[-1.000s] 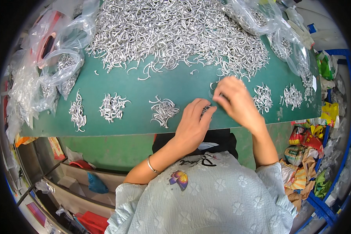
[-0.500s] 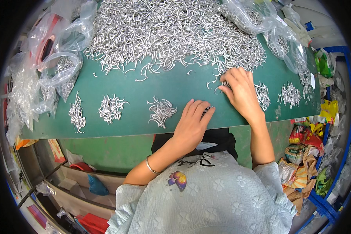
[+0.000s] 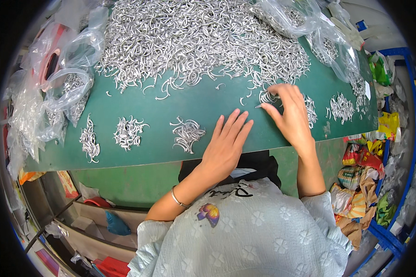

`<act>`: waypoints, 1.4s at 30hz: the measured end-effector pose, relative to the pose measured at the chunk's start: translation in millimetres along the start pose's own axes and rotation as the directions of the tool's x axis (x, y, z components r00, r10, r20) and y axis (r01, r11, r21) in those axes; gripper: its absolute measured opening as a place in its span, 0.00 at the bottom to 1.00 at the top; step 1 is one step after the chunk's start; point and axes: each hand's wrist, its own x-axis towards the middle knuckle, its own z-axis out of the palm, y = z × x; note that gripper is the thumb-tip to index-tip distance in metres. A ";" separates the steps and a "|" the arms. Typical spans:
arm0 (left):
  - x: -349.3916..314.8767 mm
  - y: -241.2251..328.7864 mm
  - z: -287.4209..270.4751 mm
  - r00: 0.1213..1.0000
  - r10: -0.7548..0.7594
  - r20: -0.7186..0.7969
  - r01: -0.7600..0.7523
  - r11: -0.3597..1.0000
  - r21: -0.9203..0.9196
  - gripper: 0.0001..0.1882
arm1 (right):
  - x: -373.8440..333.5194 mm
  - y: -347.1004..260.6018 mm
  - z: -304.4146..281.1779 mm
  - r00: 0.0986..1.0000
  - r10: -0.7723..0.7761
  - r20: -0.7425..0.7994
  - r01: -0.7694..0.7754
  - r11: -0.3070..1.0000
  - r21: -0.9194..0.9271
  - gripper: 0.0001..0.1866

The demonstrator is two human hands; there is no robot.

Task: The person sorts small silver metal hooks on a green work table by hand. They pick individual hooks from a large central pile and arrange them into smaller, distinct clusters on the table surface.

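My left hand point(image 3: 226, 145) lies palm down near the front edge of the green table point(image 3: 171, 154), its fingers stretched out and slightly spread. Whatever is beneath the palm is hidden. My right hand point(image 3: 291, 115) curls its fingers and thumb around several curved silver metal pieces point(image 3: 267, 97) at the near edge of the big heap point(image 3: 194, 41). A small pile of the same pieces point(image 3: 187, 134) sits left of my left hand. Partly behind my right hand is another small pile point(image 3: 310, 112).
More small piles lie along the front, at far left point(image 3: 89, 141), left point(image 3: 129, 133) and right point(image 3: 342, 109). Clear plastic bags point(image 3: 74, 92) with metal pieces crowd the left side; another bag point(image 3: 291, 21) sits at back right. A blue rack point(image 3: 409, 138) stands right, beside colourful packages point(image 3: 351, 201).
My left hand has flattened, its fingers straightening; the dark pieces seen beside its fingers no longer show. My right hand has opened slightly, showing more of the curved pieces. The view has shifted slightly.
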 end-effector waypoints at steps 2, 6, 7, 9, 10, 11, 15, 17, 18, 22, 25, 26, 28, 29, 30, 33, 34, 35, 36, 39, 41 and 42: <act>-1.3 -2.4 3.8 0.999 0.013 0.047 -0.015 1.000 0.025 0.27 | -4.0 1.0 12.1 0.999 0.022 -0.026 -0.023 0.998 -0.058 0.16; -2.4 -6.7 4.7 0.999 0.045 0.025 -0.044 0.997 -0.057 0.25 | -2.4 0.5 24.6 1.000 0.015 0.014 -0.016 0.997 0.079 0.10; -2.4 -6.8 4.6 0.999 0.049 0.011 -0.048 0.997 -0.064 0.25 | 2.9 -0.3 26.4 1.000 -0.003 0.011 0.002 0.992 0.128 0.09; -2.7 -6.4 4.0 0.999 0.050 -0.003 -0.050 0.996 -0.072 0.24 | 18.3 -2.9 18.8 0.960 0.214 0.181 -0.266 0.899 0.347 0.08; -1.8 -6.1 3.2 0.999 0.051 -0.004 -0.051 0.996 -0.076 0.24 | 24.4 3.6 23.6 0.946 0.256 0.200 -0.325 0.771 0.547 0.09; -1.1 -6.0 2.6 0.999 0.052 -0.004 -0.052 0.995 -0.080 0.24 | 29.4 7.4 25.6 0.929 0.291 0.229 -0.363 0.597 0.715 0.10; -1.1 -6.9 1.7 0.999 0.044 -0.010 -0.045 0.994 -0.102 0.23 | 25.9 23.0 10.8 0.920 0.331 0.211 -0.365 0.524 0.770 0.12; -2.6 -7.1 3.3 0.999 0.040 -0.012 -0.041 0.994 -0.106 0.23 | 18.2 26.4 1.3 0.941 0.266 0.209 -0.337 0.790 0.512 0.11; -2.6 -6.9 3.3 0.999 0.037 -0.016 -0.038 0.994 -0.105 0.23 | 14.4 25.6 -1.5 0.948 0.233 0.217 -0.299 0.885 0.357 0.11; -1.3 -5.4 3.0 0.999 0.038 -0.016 -0.040 0.993 -0.107 0.24 | 5.5 11.5 19.1 0.998 -0.021 0.055 0.023 0.999 -0.033 0.09; -0.8 -5.7 3.5 0.999 0.032 -0.025 -0.035 0.993 -0.111 0.24 | 4.0 1.2 16.6 0.989 -0.045 0.139 0.047 0.999 -0.012 0.07; -1.3 -5.6 4.0 0.999 0.027 -0.028 -0.030 0.993 -0.111 0.25 | 2.2 -2.1 16.2 0.987 -0.053 0.152 0.045 0.997 0.055 0.06; -4.3 -6.1 6.8 0.998 -0.005 -0.056 -0.003 0.988 -0.153 0.26 | -4.7 -10.1 15.8 0.978 -0.105 0.180 0.079 0.986 0.144 0.05; -4.9 -6.3 7.9 0.997 -0.021 -0.070 0.008 0.984 -0.176 0.26 | -6.7 -12.1 15.2 0.973 -0.130 0.193 0.094 0.978 0.187 0.05; -3.9 -5.7 6.7 0.996 -0.015 -0.084 0.003 0.990 -0.143 0.26 | -8.5 -10.8 17.0 0.952 -0.180 0.246 0.095 0.942 0.323 0.05; -1.8 -3.4 2.3 0.997 0.021 -0.073 -0.024 0.998 -0.050 0.25 | 3.3 7.5 14.5 0.999 -0.018 0.032 0.005 0.930 0.368 0.06; -0.3 -4.8 1.1 0.998 0.042 -0.036 -0.043 0.999 -0.028 0.24 | 9.5 11.2 10.2 0.998 0.062 -0.002 -0.059 0.955 0.292 0.07; 0.5 -5.6 0.1 0.998 0.061 0.002 -0.061 0.998 -0.005 0.23 | 10.9 15.6 10.5 0.997 0.074 0.025 -0.078 0.962 0.260 0.07; 0.1 -5.9 0.0 0.998 0.063 0.015 -0.063 0.998 -0.006 0.23 | 13.0 12.3 13.6 1.000 -0.002 -0.007 0.003 0.987 0.162 0.07; -2.1 -6.6 2.2 0.997 0.062 0.035 -0.061 0.998 -0.027 0.25 | 12.2 9.7 16.9 0.997 -0.081 0.009 0.081 0.997 0.009 0.09; -4.1 -7.3 3.1 0.999 0.045 0.019 -0.043 0.997 -0.065 0.24 | 12.4 11.2 17.2 0.998 -0.064 0.005 0.064 0.998 0.028 0.09; -4.2 -7.3 3.0 0.999 0.033 0.008 -0.032 0.997 -0.069 0.24 | 12.9 12.5 16.4 0.999 -0.044 -0.021 0.045 0.996 0.070 0.09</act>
